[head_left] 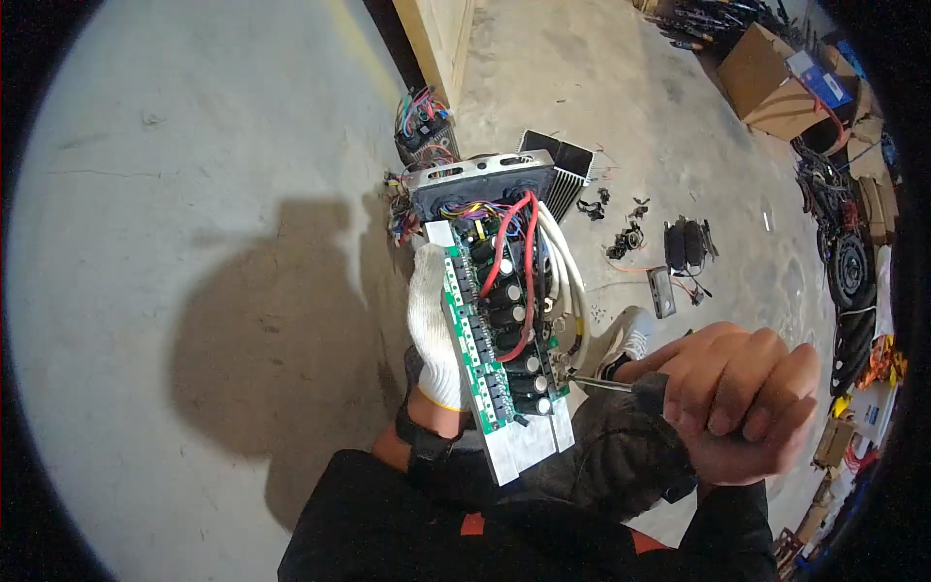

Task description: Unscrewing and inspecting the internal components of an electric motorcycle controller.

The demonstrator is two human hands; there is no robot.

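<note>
My left hand (pixel 430 315), in a white knit glove, grips the left edge of a green circuit board (pixel 473 359) fixed to a silver metal plate (pixel 531 449). Rows of black cylindrical capacitors (pixel 524 366) stand on the board. Thick red cables (pixel 530 267) and white cables (pixel 572 267) run from it to a metal-framed end cover (pixel 485 181) at its far end. My bare right hand (pixel 742 403) is closed around the dark handle of a screwdriver (pixel 606 385). The thin shaft points left, its tip at the board's right edge near the cable ends.
Beyond the end cover lie a finned metal housing (pixel 572 160) and a wired unit (pixel 427 136). Loose black parts (pixel 687 244) and a small grey box (pixel 661 293) are on the concrete floor. A cardboard box (pixel 771 82) and a tyre (pixel 849 272) stand at the right.
</note>
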